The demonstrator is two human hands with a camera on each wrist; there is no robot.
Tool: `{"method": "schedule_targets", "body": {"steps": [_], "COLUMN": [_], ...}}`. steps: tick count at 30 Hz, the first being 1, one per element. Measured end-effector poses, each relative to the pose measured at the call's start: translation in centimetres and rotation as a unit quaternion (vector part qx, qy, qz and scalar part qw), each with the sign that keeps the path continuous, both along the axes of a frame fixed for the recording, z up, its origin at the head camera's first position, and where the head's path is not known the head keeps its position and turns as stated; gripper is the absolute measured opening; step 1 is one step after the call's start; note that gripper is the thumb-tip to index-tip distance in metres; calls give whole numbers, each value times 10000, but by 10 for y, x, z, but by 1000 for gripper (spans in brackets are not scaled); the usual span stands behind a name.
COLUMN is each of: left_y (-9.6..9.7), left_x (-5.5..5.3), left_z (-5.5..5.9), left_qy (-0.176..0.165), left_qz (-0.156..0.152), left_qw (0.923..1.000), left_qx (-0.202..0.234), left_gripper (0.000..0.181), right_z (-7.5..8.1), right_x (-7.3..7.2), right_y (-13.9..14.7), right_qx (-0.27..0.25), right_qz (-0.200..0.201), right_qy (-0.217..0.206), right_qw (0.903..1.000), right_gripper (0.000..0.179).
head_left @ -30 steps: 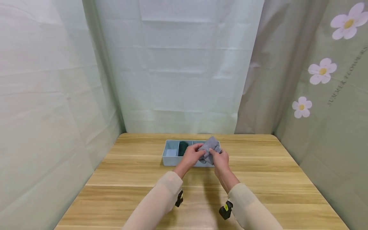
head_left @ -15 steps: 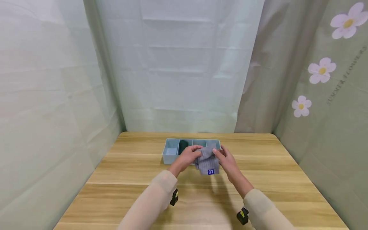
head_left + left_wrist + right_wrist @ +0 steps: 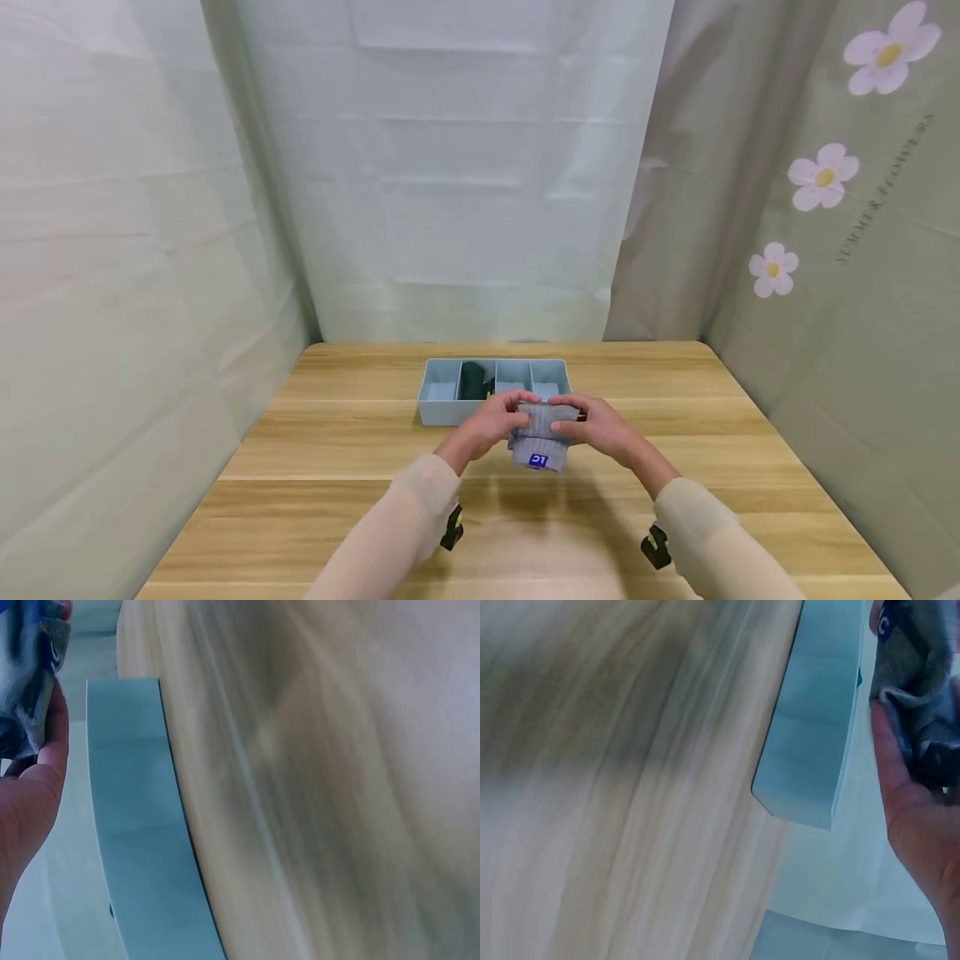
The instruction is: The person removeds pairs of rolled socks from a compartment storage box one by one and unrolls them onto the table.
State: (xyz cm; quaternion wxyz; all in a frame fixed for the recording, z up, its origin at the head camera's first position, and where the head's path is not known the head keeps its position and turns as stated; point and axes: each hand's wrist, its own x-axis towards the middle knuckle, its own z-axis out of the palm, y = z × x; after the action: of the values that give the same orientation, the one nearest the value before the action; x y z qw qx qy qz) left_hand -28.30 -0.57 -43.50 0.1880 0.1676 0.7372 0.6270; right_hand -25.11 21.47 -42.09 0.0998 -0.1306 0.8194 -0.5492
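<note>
A folded grey ribbed sock [image 3: 542,435] with a blue "LC" patch is held up in front of the storage box. My left hand [image 3: 491,425] pinches its left side, thumb in front and fingers behind. From the right, my right hand [image 3: 600,427] pinches the opposite side in the same way. Both wrist views show the sock at the frame edge, bunched between fingers and thumb. Behind it on the table stands a light blue box [image 3: 442,413] with several compartments. A dark green rolled bundle [image 3: 472,381] lies in its second compartment from the left.
The wooden table [image 3: 337,517] reaches to hanging pale cloth [image 3: 465,208] at the back and sides. A black wrist camera [image 3: 452,528] sits under the left sleeve, another wrist camera [image 3: 656,547] under the right.
The crumpled sock has been folded flatter, its "LC" patch now facing me. Both hands have come down and nearer, off the box, and the right hand has turned more sideways.
</note>
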Motion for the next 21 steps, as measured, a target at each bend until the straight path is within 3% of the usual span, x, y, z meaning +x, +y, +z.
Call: {"method": "schedule_targets", "body": {"steps": [6,10,15,21], "left_y": [6,11,20,31], "left_x": [5,13,25,38], "left_z": [-7,-10,-18,-32], "left_qy": [-137,-196,-100,28], "left_qz": [169,270,517,513], "left_qw": [9996,9994,9986,9982], "left_qx": [156,128,-57,-307], "left_gripper": [36,38,33,31], "right_z": [-4,-9,-17,-25], "right_x": [5,9,18,30], "right_y": [4,9,22,34], "right_qx": [138,134,311,457], "right_qz": [-573,-724,-297,76], "right_qy": [108,159,184,251], "right_qw": [9982,9972,9989,9986], "right_gripper": [36,35,42,44]}}
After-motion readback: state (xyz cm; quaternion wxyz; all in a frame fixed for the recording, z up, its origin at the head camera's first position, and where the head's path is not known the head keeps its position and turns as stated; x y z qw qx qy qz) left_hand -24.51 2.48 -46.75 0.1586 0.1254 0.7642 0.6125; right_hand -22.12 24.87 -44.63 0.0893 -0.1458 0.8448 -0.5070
